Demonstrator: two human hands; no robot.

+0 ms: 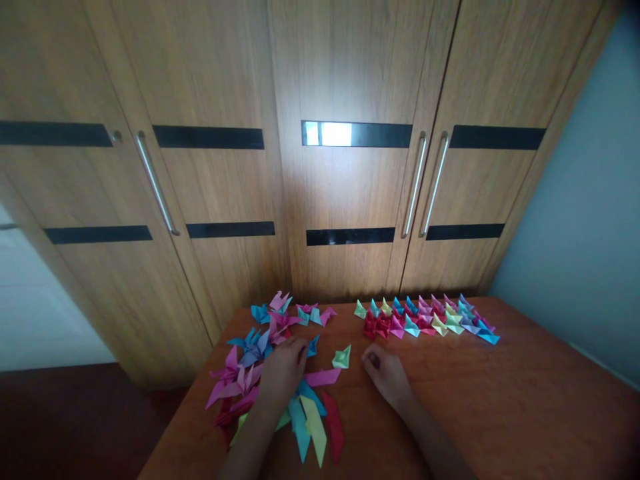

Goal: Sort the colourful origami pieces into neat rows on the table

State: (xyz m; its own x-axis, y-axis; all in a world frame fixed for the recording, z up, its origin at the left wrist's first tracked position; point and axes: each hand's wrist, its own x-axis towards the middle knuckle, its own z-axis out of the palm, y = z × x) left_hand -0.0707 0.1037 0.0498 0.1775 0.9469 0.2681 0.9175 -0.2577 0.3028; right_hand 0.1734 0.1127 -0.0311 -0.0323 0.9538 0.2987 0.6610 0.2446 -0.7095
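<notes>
The left hand (pixel 286 363), seen from the back, lay over the right edge of a loose heap of folded papers (pixel 253 350), its fingers curled downward; the fingertips were turned from view, so how tightly they were closed, and whether they gripped a piece, could not be told. A blue folded piece (pixel 313 346) showed just beside them, partly covered. The left forearm hid several papers at the near side, where red and yellow-green edges emerged. The right hand (pixel 386 375) was half closed above bare tabletop, thumb and forefinger close together; no paper showed in it, though the inside of the curl was too dark to judge. Both forearms were cut off at the near edge.

Between the hands stood a small pale green folded piece (pixel 342 358), apart from both, with a pink strip (pixel 323 377) just on its near side. Nearer still, blue, yellow and red strips (pixel 314 427) fanned out, their far ends overlapping. At the far right, small pointed pieces (pixel 425 320) formed close-set rows, the back ones partly masked by those in front. All rested on the reddish-brown table (pixel 500 393), whose near edge was largely out of frame. Beyond it rose a wooden wardrobe (pixel 350 190), cropped at the top, its contents concealed behind closed doors; glare obscured one dark panel (pixel 380 135)
</notes>
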